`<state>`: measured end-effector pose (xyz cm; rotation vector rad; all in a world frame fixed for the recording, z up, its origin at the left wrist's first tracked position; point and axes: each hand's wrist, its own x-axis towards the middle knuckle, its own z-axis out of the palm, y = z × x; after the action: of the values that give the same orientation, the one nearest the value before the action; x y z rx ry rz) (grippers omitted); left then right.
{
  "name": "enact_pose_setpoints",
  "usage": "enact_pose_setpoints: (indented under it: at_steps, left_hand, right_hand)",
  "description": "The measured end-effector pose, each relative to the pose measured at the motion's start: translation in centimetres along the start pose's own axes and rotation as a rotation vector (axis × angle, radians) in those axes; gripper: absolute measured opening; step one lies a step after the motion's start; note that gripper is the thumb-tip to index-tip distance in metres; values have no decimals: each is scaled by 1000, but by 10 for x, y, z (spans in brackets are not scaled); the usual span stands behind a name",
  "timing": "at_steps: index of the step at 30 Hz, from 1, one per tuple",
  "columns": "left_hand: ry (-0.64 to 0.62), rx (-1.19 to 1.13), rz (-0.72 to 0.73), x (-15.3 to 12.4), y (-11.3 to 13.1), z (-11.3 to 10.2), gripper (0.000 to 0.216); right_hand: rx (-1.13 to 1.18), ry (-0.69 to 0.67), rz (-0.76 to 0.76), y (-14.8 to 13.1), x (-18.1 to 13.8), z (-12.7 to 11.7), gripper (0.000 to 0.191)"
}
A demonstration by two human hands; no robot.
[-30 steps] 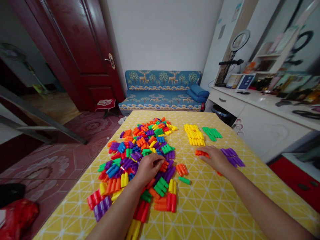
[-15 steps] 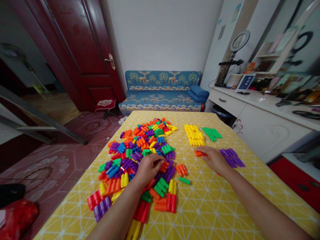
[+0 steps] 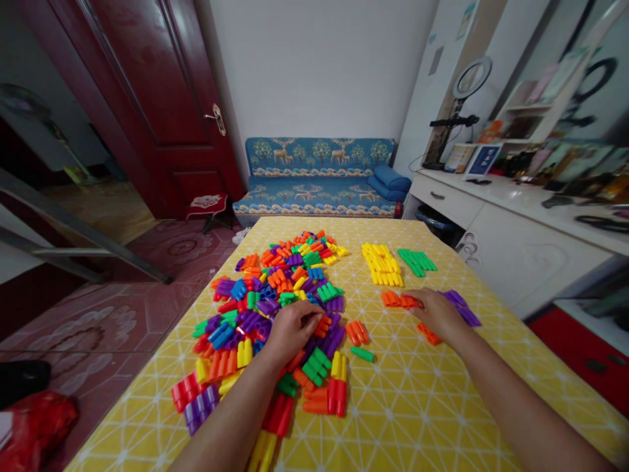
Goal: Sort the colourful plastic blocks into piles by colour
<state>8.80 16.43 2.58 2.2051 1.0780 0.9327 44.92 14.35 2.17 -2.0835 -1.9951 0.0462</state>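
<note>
A big heap of mixed plastic blocks [image 3: 275, 301] covers the left half of a yellow patterned table [image 3: 422, 400]. My left hand [image 3: 289, 331] rests on the heap, fingers curled over blocks near its right side; what they grip is hidden. My right hand [image 3: 436, 313] lies palm down, fingers stretched out, its fingertips touching a row of orange blocks [image 3: 399, 300]. Another orange block [image 3: 428, 334] lies under its wrist. Sorted groups lie close by: yellow blocks [image 3: 382, 263], green blocks [image 3: 417, 261] and purple blocks [image 3: 462, 308].
Beyond the table stand a blue patterned sofa [image 3: 317, 177] and a dark red door [image 3: 162, 98]. A white counter [image 3: 521, 216] with a ring light [image 3: 469, 78] runs along the right. A loose green block [image 3: 362, 354] and an orange cluster [image 3: 356, 332] lie between my hands.
My right hand slid right, towards the purple blocks, leaving more orange blocks showing in a row and one near its wrist. My left hand stayed on the heap.
</note>
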Motion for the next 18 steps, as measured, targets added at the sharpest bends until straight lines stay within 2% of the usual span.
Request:
enact_pose_setpoints:
  at_steps: [5, 9, 14, 18]
  left_hand:
    - [-13, 14, -6, 0, 1, 0, 17]
    - [-11, 7, -3, 0, 0, 0, 17]
    - [-5, -15, 5, 0, 0, 0, 18]
    - [-6, -20, 7, 0, 0, 0, 18]
  right_hand:
    - [66, 69, -74, -1, 4, 7, 48]
    - [25, 92, -10, 4, -9, -10, 47]
    - [-59, -121, 102, 4, -35, -38, 34]
    - [-57, -125, 64, 5, -49, -32, 37]
